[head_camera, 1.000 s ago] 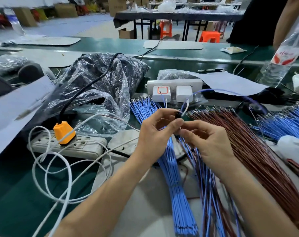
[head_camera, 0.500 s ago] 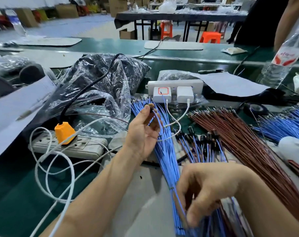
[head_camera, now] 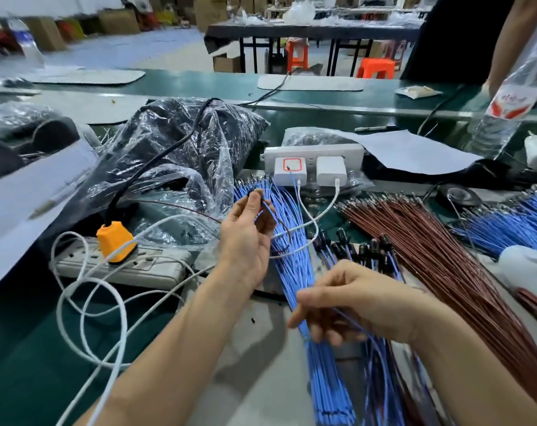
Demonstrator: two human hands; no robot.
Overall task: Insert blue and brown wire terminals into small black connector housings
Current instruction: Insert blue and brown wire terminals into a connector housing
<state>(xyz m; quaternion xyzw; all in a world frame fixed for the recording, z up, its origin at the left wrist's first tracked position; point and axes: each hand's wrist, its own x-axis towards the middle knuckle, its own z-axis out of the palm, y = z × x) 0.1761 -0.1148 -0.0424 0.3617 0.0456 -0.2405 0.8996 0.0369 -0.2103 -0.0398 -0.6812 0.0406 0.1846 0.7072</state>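
My left hand (head_camera: 245,238) is raised over the far end of the blue wire bundle (head_camera: 295,272) and pinches a small black connector housing (head_camera: 251,193) at its fingertips, with a blue and a brown wire hanging from it. My right hand (head_camera: 353,299) is lower and nearer, fingers curled round a single blue wire (head_camera: 358,329) that trails toward me. A pile of finished black housings with wires (head_camera: 359,249) lies between the blue bundle and the brown wire bundle (head_camera: 430,256).
A white power strip with an orange plug (head_camera: 115,241) and looped white cables (head_camera: 89,302) lie at left. A white charger block (head_camera: 310,162) stands behind the wires. Crumpled plastic bags (head_camera: 175,155) sit at centre left. More blue wires (head_camera: 513,222) and a water bottle (head_camera: 504,112) are at right.
My hands, joined together a second ago at the housing, have parted. The left hand moved left and up with the housing; the right hand dropped toward me and lifted a blue wire.
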